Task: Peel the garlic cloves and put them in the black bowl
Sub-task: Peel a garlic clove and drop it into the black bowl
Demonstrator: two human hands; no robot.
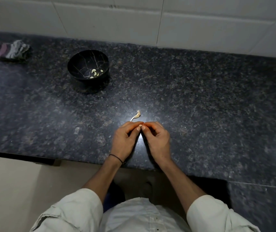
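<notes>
A small pale garlic clove (140,125) is pinched between the fingertips of both hands, just above the dark granite counter (201,101). My left hand (125,139) and my right hand (157,138) meet at the clove, thumbs and forefingers closed on it. Most of the clove is hidden by the fingers. Just beyond the fingertips lies a strip of garlic skin (136,116) on the counter. The black bowl (76,64) with gold veins stands far left of the hands and holds several peeled cloves (95,73).
A folded grey and maroon cloth (14,51) lies at the counter's far left. A white tiled wall (150,19) runs behind the counter. The counter's front edge (83,162) passes under my wrists, with pale floor below.
</notes>
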